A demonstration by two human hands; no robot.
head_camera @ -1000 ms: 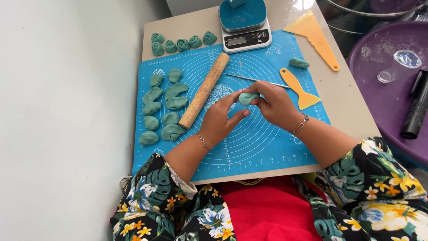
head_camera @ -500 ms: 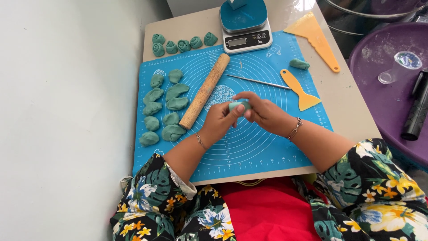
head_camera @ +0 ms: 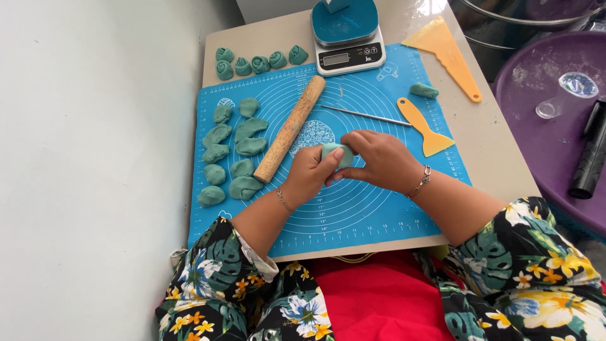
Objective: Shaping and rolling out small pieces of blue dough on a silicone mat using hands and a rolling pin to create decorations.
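Note:
Both hands meet over the middle of a blue silicone mat (head_camera: 379, 215). My left hand (head_camera: 310, 175) and my right hand (head_camera: 379, 161) pinch one small piece of green dough (head_camera: 336, 153) between their fingers, just above the mat. A wooden rolling pin (head_camera: 289, 129) lies diagonally right beside my left hand. Several shaped green dough pieces (head_camera: 230, 151) lie in rows on the mat's left part.
A row of rolled green dough pieces (head_camera: 257, 62) sits on the table's far left. A kitchen scale (head_camera: 348, 35) with a blue top stands at the far edge. An orange scraper (head_camera: 423, 125), thin metal stick (head_camera: 366, 114), a loose dough bit (head_camera: 423, 90) and larger yellow scraper (head_camera: 445, 53) lie right. A purple tray (head_camera: 549, 132) stands beyond the table.
Both hands have drifted slightly left and toward me with the dough piece, and my right hand now covers more of it. Everything on the mat has stayed put.

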